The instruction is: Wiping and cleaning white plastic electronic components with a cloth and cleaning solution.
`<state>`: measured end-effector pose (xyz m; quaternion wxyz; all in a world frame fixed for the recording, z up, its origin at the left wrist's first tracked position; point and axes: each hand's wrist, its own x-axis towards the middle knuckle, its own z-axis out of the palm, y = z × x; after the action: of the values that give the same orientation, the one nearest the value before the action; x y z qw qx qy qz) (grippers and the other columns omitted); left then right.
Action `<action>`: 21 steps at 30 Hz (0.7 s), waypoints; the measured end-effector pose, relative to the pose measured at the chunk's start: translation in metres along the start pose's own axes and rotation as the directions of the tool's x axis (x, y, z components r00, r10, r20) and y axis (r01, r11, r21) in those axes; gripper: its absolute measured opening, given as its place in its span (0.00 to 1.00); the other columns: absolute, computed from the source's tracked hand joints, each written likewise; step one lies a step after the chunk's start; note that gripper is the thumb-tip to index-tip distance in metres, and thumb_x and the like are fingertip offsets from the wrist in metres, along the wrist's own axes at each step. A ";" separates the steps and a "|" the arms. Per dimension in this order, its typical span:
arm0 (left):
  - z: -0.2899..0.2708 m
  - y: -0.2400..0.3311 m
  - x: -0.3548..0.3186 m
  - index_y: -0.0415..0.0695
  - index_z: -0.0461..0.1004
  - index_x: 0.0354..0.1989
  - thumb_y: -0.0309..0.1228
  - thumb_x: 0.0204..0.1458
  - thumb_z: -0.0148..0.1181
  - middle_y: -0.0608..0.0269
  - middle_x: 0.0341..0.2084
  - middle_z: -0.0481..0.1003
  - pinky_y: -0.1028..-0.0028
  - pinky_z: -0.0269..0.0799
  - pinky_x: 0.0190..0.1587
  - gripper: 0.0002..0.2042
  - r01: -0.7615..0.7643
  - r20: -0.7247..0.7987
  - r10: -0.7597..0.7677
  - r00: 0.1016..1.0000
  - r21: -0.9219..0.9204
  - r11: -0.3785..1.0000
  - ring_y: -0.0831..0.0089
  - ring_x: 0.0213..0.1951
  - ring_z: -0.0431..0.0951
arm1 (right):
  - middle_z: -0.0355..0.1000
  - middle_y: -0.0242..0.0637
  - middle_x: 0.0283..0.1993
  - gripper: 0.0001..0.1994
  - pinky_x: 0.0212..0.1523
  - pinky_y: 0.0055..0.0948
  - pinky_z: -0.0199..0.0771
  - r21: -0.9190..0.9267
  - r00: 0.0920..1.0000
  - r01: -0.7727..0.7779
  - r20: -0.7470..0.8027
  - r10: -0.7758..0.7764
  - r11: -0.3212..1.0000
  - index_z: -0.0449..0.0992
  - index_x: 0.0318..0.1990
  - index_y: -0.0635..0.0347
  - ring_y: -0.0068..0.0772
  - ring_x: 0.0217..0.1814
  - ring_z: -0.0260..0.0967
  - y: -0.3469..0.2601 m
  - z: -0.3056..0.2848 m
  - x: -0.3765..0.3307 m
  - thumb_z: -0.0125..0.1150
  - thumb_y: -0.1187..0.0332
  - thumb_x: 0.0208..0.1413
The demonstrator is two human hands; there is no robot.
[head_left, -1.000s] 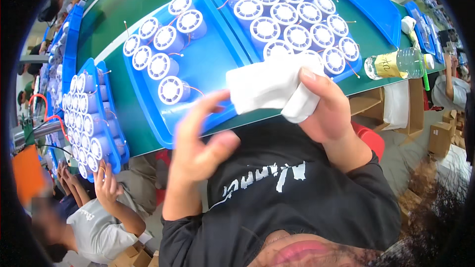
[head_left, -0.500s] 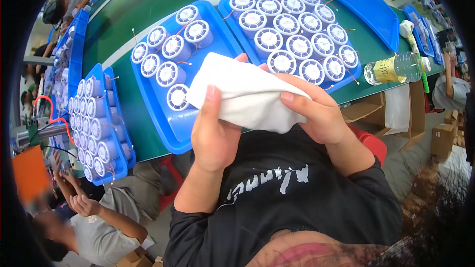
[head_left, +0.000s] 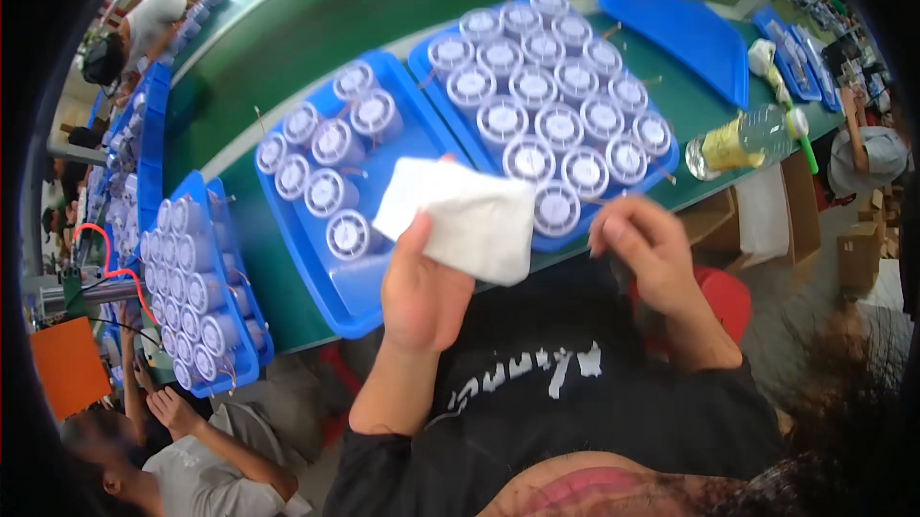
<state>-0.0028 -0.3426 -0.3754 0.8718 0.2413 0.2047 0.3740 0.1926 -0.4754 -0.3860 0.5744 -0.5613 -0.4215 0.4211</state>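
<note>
My left hand (head_left: 422, 301) grips a folded white cloth (head_left: 470, 220), thumb on top, above the near edge of a blue tray (head_left: 340, 311). White cylindrical parts (head_left: 333, 143) with round vented tops and thin wires stand in that tray, mostly in its far and left part. My right hand (head_left: 652, 253) is apart from the cloth, its fingers curled in loosely, with nothing visible in them. Nearest to it is the second blue tray (head_left: 661, 164), filled with more such white cylinders (head_left: 556, 206).
Beside the right tray lies a clear bottle (head_left: 747, 143) with a yellow label. A blue tray (head_left: 680, 28) lies farther back on the green table (head_left: 287, 273). Stacked blue trays of cylinders (head_left: 196, 297) stand at the left. A co-worker (head_left: 211, 459) sits at the lower left.
My right hand has let go of the cloth and moved off to the right, its fingers curling. The cloth stays in my left hand, turned somewhat. The whole view has shifted slightly.
</note>
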 end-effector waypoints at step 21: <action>0.011 0.000 -0.012 0.39 0.60 0.60 0.46 0.63 0.38 0.51 0.56 0.67 0.62 0.59 0.61 0.25 -0.163 0.037 0.159 0.987 0.269 0.949 0.62 0.58 0.67 | 0.71 0.32 0.43 0.09 0.45 0.24 0.68 0.228 0.972 0.154 0.137 -0.188 0.961 0.70 0.46 0.64 0.20 0.43 0.68 -0.017 0.067 0.044 0.58 0.74 0.59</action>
<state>-0.0043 -0.3544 -0.3645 0.7985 0.3771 0.2273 0.4106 0.1409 -0.4144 -0.3674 0.6311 -0.4220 -0.4646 0.4559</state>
